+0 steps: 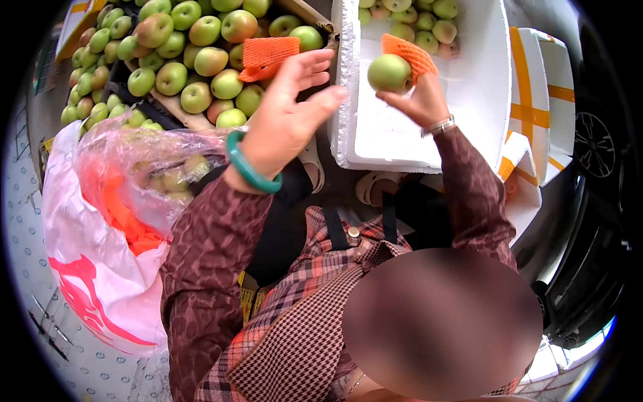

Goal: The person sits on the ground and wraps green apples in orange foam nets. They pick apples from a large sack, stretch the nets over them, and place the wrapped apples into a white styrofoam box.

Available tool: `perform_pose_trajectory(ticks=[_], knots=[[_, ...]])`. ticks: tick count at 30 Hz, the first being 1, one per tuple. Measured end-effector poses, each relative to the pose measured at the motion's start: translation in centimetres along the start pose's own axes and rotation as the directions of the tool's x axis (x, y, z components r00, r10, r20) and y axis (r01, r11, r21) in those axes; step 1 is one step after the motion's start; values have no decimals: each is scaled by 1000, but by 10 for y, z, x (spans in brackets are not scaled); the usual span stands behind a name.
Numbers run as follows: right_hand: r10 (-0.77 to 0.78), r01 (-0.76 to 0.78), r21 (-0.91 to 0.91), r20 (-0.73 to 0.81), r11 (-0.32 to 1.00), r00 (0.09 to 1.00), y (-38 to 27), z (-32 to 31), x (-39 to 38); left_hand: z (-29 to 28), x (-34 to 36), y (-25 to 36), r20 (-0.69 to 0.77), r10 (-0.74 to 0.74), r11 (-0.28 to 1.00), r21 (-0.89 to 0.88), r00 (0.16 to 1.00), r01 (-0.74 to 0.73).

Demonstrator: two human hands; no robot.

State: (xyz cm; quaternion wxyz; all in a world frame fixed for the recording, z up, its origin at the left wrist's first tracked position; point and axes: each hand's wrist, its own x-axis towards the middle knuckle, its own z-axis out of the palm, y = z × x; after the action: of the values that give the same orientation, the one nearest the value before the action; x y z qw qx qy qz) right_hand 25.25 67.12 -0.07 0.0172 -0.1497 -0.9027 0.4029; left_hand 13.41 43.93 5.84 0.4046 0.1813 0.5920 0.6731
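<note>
My right hand (424,102) grips a green apple (388,72) with an orange foam net sleeve (414,53) at its right side, over the inside of a white foam box (362,137). My left hand (288,110), a teal bangle at its wrist, is open with fingers apart, left of the box. Beyond its fingers an orange foam net (266,52) lies on the piled green-red apples (196,97). More apples (418,17) sit at the far end of the foam box.
At the left is a pink-and-white bag (80,281) with clear plastic and orange nets (127,221). Further foam boxes with yellow tape (546,100) stand at the right, beside a dark vehicle with a wheel (593,144). My shoes (368,187) show below the box.
</note>
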Motion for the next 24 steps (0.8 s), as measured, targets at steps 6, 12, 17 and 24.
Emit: perform_pose_trajectory(ticks=[6, 12, 17, 24], knots=[[-319, 282, -168, -268, 944, 909, -122, -5, -60, 40, -9, -3, 220, 339, 856, 331, 915, -397], [-223, 256, 84, -286, 963, 932, -136, -29, -133, 52, -49, -2, 394, -35, 799, -541, 918, 262], [-266, 217, -189, -297, 958, 917, -156, -8, -173, 93, -98, -18, 390, 19, 726, -639, 921, 255], [-177, 148, -113, -320, 983, 931, -158, -1, -213, 117, -150, -29, 304, -81, 746, -613, 949, 260]])
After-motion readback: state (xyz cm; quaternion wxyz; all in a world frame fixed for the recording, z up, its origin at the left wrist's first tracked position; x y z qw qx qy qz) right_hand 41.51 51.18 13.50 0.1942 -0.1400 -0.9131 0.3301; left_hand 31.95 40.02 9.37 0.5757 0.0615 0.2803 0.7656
